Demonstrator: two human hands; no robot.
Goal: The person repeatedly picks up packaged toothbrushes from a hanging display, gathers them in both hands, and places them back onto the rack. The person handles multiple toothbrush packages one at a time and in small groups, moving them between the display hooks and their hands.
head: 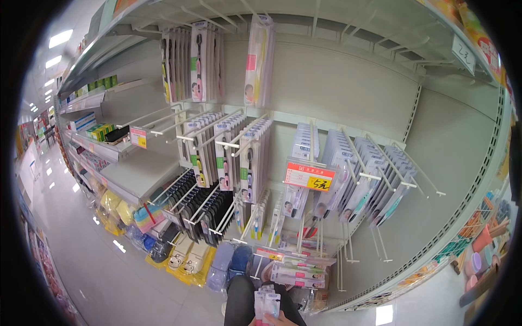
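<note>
At the bottom edge, between my dark-clad knees, a small bunch of packaged toothbrushes (267, 303) is held upright. My right hand (279, 320) grips its lower right side, with a finger across the front pack. Only a sliver of my left hand (253, 322) shows at the lower left side of the packs, touching them. Before me, blister-packed toothbrushes (249, 163) hang in rows on white wire hooks. More toothbrush packs (297, 275) lie stacked flat on the low shelf just beyond my knees. A red and white price sign (310, 176) hangs before the middle hooks.
White hooks (367, 176) jut out towards me. Black packaged items (204, 212) hang lower left, above wrapped slippers (189, 256) on the floor. Stepped shelves (151, 175) with small boxes stand left, beside a tiled aisle. A perforated upright (444, 228) and a wire rack of goods bound the right.
</note>
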